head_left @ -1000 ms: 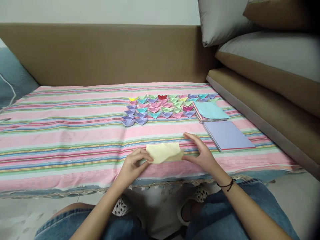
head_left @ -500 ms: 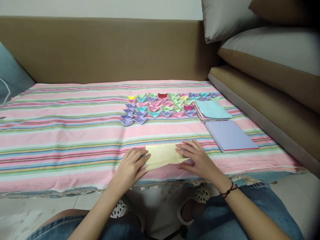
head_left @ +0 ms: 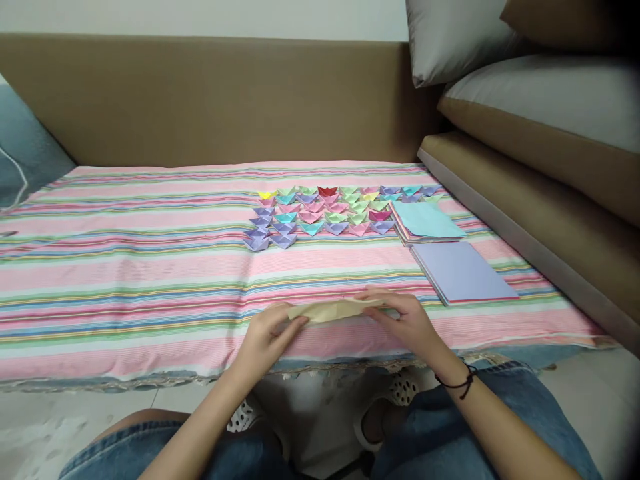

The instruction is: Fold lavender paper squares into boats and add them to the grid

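A pale yellow sheet of paper [head_left: 333, 310], seen nearly edge-on as a narrow strip, is held between my hands near the front of the striped cloth. My left hand [head_left: 270, 333] pinches its left end, thumb on the near side. At the right end my right hand [head_left: 400, 320] grips the paper between thumb and fingers. Beyond my hands, several folded paper boats [head_left: 313, 217] in many colours stand in rows. To the right lie a stack of light blue paper [head_left: 430, 220] and a stack of lavender paper [head_left: 463, 270].
The pink striped cloth [head_left: 125, 267] covers a low bed or couch with a brown backrest [head_left: 225, 100]. Thick brown and grey cushions [head_left: 540, 120] are piled along the right side. My knees and white clogs [head_left: 243, 415] are below the front edge.
The yellow paper has tilted from showing its broad face to nearly edge-on. My fingers have closed on both its ends, where they lay flatter before.
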Motion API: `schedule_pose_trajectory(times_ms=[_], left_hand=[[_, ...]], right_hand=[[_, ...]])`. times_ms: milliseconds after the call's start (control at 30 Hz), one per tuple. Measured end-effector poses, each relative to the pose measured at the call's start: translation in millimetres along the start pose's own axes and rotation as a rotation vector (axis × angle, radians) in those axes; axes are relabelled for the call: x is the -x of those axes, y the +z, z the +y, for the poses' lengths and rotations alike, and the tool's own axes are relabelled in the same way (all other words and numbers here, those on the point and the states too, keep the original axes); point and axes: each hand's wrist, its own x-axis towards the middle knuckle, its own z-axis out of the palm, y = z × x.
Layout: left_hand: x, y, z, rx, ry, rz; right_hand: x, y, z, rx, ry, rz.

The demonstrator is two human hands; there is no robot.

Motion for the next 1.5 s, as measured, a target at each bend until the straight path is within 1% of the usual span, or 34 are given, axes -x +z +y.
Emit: schedule_pose_trajectory(times_ms=[33,100,167,233,333,467,600,667,767,833,900,967,1133,1267,1400,1500], left_hand=[[-1.2,0.2,3.9,0.051,-0.092,0.028],[-4.2,-0.1,10.2,0.156,-0.232,0.065],[-7.4,-1.4,13.2,0.28,-0.32,0.06],[-9.9,-3.2,12.6,0.427,-0.384,0.011],[-10.6,-6.1,7.0,0.595,-0.418,-0.059],[-9.5,-8.5,2.5,0.684,-0.433,-0.066],[-12.5,-7.4,7.1,0.677,-0.478,-0.066],[-14.4,-5.3,9.7,0.65,-0.507,-0.146],[-14.8,-0.6,12.4,0.629,-0.536,-0.371],[-13.4,2.9,14.7,0.619,-0.53,-0.472],[-11.6,6.5,17.7,0.617,-0.504,-0.537],[-9.9,10.2,20.7,0.606,-0.474,-0.572],[-6.6,18.6,23.5,0.558,-0.422,-0.554],[-5.1,19.2,24.4,0.558,-0.412,-0.54],[-7.0,11.4,25.1,0.542,-0.444,-0.451],[-9.8,3.0,23.4,0.553,-0.484,-0.423]], right_hand=[[-0.5,0.1,-5.0,-0.069,0.105,0.03],[-1.4,0.6,-12.9,-0.204,0.245,0.058],[-2.1,1.2,-16.3,-0.299,0.299,0.064],[-2.5,1.2,-14.9,-0.345,0.308,0.065],[-2.0,-1.2,-8.6,-0.396,0.286,0.047],[-1.1,-5.4,-5.5,-0.546,0.29,-0.008],[-2.5,-2.4,-10.4,-0.496,0.34,-0.031],[-2.8,1.0,-12.5,-0.483,0.374,-0.1],[-1.8,5.9,-14.6,-0.451,0.434,-0.296],[-0.8,9.2,-16.6,-0.405,0.45,-0.413],[-0.4,13.2,-19.8,-0.38,0.432,-0.469],[-0.5,17.7,-23.6,-0.374,0.403,-0.48],[-0.6,27.9,-31.0,-0.37,0.34,-0.513],[-1.0,29.0,-32.2,-0.346,0.307,-0.52],[-5.6,17.1,-28.3,-0.341,0.344,-0.458],[-10.3,3.3,-24.4,-0.348,0.403,-0.439]])
